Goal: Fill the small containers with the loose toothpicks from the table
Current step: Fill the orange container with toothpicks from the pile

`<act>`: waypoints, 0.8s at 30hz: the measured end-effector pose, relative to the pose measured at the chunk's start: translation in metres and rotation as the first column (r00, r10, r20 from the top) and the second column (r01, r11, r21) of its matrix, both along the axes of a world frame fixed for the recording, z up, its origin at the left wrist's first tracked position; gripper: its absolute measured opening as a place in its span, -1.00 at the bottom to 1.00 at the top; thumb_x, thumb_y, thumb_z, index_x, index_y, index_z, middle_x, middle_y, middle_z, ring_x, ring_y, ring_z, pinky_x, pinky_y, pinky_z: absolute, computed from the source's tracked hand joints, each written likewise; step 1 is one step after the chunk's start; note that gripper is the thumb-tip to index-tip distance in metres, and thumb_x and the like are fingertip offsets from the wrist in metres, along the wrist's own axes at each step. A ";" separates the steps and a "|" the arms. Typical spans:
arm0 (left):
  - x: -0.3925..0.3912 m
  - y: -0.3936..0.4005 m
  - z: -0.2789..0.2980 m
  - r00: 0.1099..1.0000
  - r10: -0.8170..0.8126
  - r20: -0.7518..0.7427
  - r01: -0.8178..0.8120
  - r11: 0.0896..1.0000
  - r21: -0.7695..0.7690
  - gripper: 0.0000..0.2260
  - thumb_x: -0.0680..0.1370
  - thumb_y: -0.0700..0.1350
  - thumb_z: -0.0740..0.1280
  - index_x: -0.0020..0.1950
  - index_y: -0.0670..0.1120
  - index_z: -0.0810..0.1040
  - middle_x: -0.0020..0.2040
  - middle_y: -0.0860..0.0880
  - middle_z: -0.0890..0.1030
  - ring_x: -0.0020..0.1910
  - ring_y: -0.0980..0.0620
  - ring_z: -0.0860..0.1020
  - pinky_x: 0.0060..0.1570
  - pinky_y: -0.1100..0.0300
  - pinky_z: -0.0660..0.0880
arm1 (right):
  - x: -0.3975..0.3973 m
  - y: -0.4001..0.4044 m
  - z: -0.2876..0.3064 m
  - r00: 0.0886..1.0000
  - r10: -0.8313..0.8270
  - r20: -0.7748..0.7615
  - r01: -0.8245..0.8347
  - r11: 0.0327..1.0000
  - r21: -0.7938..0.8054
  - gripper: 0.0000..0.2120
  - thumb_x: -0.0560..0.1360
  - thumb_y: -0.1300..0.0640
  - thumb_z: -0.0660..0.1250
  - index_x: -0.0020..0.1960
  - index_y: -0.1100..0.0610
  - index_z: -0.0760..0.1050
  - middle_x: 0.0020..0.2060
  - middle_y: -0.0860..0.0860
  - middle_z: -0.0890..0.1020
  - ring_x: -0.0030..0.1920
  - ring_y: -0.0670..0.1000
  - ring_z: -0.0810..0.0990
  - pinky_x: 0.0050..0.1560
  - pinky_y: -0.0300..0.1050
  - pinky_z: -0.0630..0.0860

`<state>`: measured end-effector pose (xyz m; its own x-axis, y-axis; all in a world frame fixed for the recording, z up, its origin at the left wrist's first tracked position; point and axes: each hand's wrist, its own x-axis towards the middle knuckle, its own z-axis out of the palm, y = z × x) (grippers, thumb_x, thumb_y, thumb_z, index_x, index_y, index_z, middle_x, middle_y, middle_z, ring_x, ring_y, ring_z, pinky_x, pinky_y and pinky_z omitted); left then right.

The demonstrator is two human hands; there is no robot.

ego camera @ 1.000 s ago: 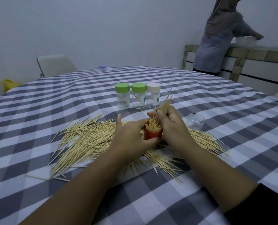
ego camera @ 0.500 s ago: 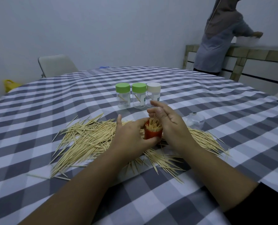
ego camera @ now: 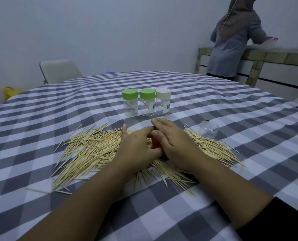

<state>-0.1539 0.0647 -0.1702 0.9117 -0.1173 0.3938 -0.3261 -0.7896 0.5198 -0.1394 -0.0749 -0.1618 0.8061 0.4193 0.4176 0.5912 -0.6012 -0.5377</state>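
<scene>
Checked table [ego camera: 214,105], hands [ego camera: 155,145] cupping orange container [ego camera: 156,144]

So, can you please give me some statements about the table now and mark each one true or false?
1. Three capped containers stand in a row behind the hands. True.
2. All three caps are green. False: two are green, one is white.
3. Both hands, left and right, close around a small orange container. True.
4. The loose toothpicks are all picked up. False: many still lie on the checked tablecloth.
</scene>
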 end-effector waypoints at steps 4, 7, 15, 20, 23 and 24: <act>0.002 0.002 -0.002 1.000 0.013 -0.006 -0.013 1.000 -0.004 -0.53 0.39 0.22 0.31 0.28 0.16 0.42 0.00 0.18 0.63 0.12 0.23 0.54 0.47 -0.09 -0.28 | -0.003 -0.002 0.003 0.987 0.096 -0.130 -0.075 0.985 0.158 -0.59 0.63 0.02 0.10 0.48 -0.05 0.23 0.41 -0.10 0.36 0.41 -0.14 0.28 0.41 -0.17 0.19; 0.001 0.002 0.000 0.999 0.040 -0.026 -0.040 0.999 -0.006 -0.46 0.41 0.24 0.38 0.35 0.19 0.34 0.11 0.11 0.63 0.25 0.18 0.48 0.47 -0.08 -0.29 | -0.004 -0.007 0.013 0.961 0.156 -0.231 -0.044 0.904 0.426 -0.60 0.62 -0.01 0.07 0.45 -0.08 0.26 0.39 -0.10 0.40 0.36 -0.17 0.32 0.39 -0.13 0.29; -0.006 0.000 0.008 0.996 0.055 -0.070 -0.051 0.997 0.059 -0.36 0.43 0.24 0.36 0.47 0.18 0.25 0.34 0.10 0.49 0.42 0.11 0.30 0.46 -0.04 -0.34 | 0.028 -0.042 0.006 0.769 -0.639 -0.027 0.606 0.741 -0.289 -0.51 0.61 0.01 0.10 0.51 0.02 0.10 0.53 0.11 0.03 0.52 0.15 -0.11 0.46 0.18 -0.10; -0.007 -0.001 0.009 0.993 0.070 -0.096 -0.063 0.995 0.076 -0.27 0.43 0.26 0.34 0.52 0.09 0.16 0.32 0.09 0.51 0.46 0.08 0.23 0.45 -0.04 -0.35 | 0.035 -0.059 0.005 0.638 -0.758 -0.131 0.681 0.636 -0.363 -0.47 0.60 0.08 0.05 0.53 0.05 0.00 0.52 0.21 -0.07 0.51 0.24 -0.16 0.46 0.22 -0.16; -0.006 0.000 0.009 0.994 0.064 -0.093 -0.053 0.992 0.119 -0.33 0.46 0.25 0.32 0.50 0.08 0.23 0.33 0.10 0.49 0.42 0.11 0.31 0.46 -0.08 -0.33 | 0.036 -0.063 0.001 0.633 -0.759 -0.149 0.674 0.636 -0.375 -0.53 0.59 0.10 0.03 0.49 0.10 0.10 0.45 0.21 0.19 0.44 0.22 0.14 0.42 0.17 0.08; -0.005 0.001 0.008 0.995 0.055 -0.087 -0.045 0.992 0.117 -0.37 0.46 0.24 0.32 0.48 0.09 0.26 0.33 0.11 0.50 0.39 0.12 0.34 0.46 -0.09 -0.32 | 0.036 -0.063 0.001 0.643 -0.754 -0.135 0.674 0.641 -0.368 -0.55 0.59 0.10 0.04 0.46 0.10 0.14 0.40 0.18 0.27 0.40 0.20 0.22 0.37 0.13 0.13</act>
